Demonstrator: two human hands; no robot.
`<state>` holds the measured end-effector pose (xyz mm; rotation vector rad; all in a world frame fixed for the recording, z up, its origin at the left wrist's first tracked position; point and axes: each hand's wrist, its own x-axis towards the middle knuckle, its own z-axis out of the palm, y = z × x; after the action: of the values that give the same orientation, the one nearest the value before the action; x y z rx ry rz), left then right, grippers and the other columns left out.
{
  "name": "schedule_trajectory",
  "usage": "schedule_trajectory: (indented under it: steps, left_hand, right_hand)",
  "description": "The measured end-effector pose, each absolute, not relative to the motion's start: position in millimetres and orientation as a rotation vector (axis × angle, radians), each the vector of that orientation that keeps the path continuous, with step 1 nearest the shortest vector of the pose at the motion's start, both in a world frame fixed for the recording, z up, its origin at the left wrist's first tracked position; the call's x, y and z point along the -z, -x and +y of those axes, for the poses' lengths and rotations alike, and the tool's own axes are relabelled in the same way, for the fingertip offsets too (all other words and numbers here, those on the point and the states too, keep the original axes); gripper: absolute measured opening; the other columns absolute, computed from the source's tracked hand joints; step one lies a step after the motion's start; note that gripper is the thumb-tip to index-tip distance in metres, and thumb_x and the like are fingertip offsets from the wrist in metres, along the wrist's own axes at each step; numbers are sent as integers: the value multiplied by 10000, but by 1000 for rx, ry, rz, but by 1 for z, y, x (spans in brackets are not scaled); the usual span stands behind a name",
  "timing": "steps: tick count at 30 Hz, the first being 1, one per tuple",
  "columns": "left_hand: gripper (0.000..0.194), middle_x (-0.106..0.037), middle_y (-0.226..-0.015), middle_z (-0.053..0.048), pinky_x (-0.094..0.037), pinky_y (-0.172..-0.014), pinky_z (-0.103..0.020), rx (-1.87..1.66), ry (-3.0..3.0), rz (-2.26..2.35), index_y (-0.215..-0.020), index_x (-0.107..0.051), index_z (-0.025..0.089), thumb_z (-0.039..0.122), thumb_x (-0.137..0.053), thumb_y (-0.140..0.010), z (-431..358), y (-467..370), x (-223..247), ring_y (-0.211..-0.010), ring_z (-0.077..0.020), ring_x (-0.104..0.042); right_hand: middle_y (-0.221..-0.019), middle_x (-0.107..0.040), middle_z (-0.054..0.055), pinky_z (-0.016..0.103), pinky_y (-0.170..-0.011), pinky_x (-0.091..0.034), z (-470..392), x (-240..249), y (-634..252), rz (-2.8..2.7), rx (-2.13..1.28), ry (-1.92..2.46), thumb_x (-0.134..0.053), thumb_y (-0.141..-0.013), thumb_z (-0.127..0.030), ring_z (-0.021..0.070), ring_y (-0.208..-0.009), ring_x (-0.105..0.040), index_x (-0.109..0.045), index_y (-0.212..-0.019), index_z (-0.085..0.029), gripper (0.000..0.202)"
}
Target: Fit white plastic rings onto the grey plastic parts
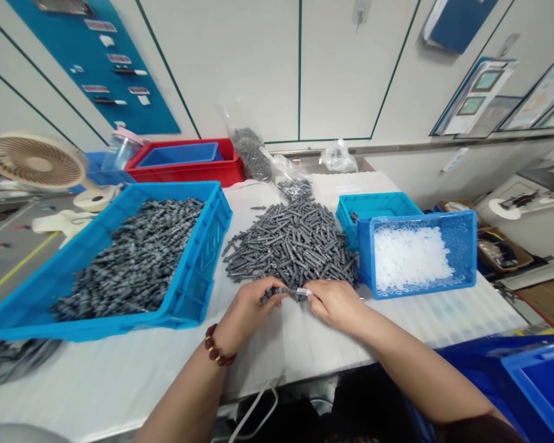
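Observation:
My left hand [258, 303], with a beaded bracelet at its wrist, is closed around dark grey ribbed rod-shaped parts [277, 291]. The end of one points toward my right hand [333, 304]. Between the thumb and fingers of that right hand is a small white cylindrical piece [303, 291]. It lines up with the grey part's tip; whether they touch is hard to tell. Just beyond both hands lies a large heap of similar grey parts [295, 240] on the white-covered table [277, 351].
A blue bin [216, 246] full of grey parts stands left. At right, a tilted blue box [369, 258] holds small white rings [410, 255], before a teal bin [373, 200]. Behind are a red crate [184, 174], plastic bags [339, 158] and a fan [37, 161].

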<state>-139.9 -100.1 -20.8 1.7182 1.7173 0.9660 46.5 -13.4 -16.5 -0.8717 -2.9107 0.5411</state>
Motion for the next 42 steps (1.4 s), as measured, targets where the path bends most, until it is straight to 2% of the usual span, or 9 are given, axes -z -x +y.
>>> schedule_trajectory:
  steps: [6,12,17,24,26,30,33,37,42]
  left_hand:
    - [113,-611,-598,36,-406,-551,-193,-898,-1753,1747,-781,-617,177,160,-506,-777,-100,137,18,-522,-100,-527]
    - [197,-648,-692,26,-423,-627,-207,-787,-1839,1761,-792,-628,182,63,-485,-727,-100,135,20,-647,-122,-583]
    - [202,-649,-715,19,-441,-657,-225,-777,-1891,1698,-814,-635,189,79,-479,-745,-101,131,23,-664,-131,-579]
    - [134,-677,-709,15,-454,-638,-223,-834,-1816,1659,-837,-630,194,128,-540,-762,-102,130,24,-659,-136,-615]
    - [145,-684,-706,15,-459,-627,-216,-846,-1773,1638,-858,-635,196,135,-537,-771,-101,130,23,-648,-133,-624]
    - [193,-686,-725,-6,-467,-617,-208,-895,-1746,1610,-920,-662,190,162,-515,-799,-99,134,24,-631,-127,-625]
    - [213,-673,-701,-8,-470,-624,-213,-916,-1777,1605,-919,-680,191,152,-515,-790,-98,138,25,-629,-126,-610]
    - [241,-662,-680,-7,-467,-615,-216,-925,-1795,1604,-910,-688,190,129,-497,-778,-98,140,26,-622,-126,-597]
    - [228,-667,-698,-19,-471,-596,-211,-917,-1740,1611,-893,-690,183,154,-493,-782,-99,139,25,-616,-125,-601]
  right_hand:
    - [-873,-673,43,248,-660,-348,-14,15,-46,-2952,-518,884,-413,-877,-226,160,-752,-593,-613,-942,-182,215]
    - [-865,-675,53,246,-664,-361,-16,13,-44,-3002,-511,899,-426,-880,-247,165,-760,-597,-624,-938,-174,219]
    - [-862,-674,52,245,-662,-356,-18,15,-43,-3030,-526,862,-432,-888,-264,164,-771,-608,-622,-903,-174,211]
    - [-781,-682,64,257,-624,-344,-20,18,-44,-2977,-424,991,-412,-892,-450,187,-728,-616,-640,-796,-180,366]
    - [-783,-680,62,257,-631,-344,-20,18,-45,-2962,-429,982,-420,-889,-436,182,-723,-610,-640,-800,-180,349]
    - [-837,-673,45,255,-666,-347,-19,18,-46,-2935,-468,874,-441,-870,-284,167,-751,-593,-628,-880,-184,213]
    - [-897,-667,41,254,-697,-352,-18,17,-46,-2922,-550,779,-435,-856,-202,162,-795,-582,-613,-958,-183,207]
    - [-943,-660,55,258,-729,-359,-17,16,-46,-2928,-633,751,-428,-860,-171,161,-826,-577,-603,-1014,-167,233]
    - [-921,-661,57,255,-704,-360,-16,17,-46,-2944,-637,801,-412,-879,-202,164,-807,-586,-616,-972,-173,226]
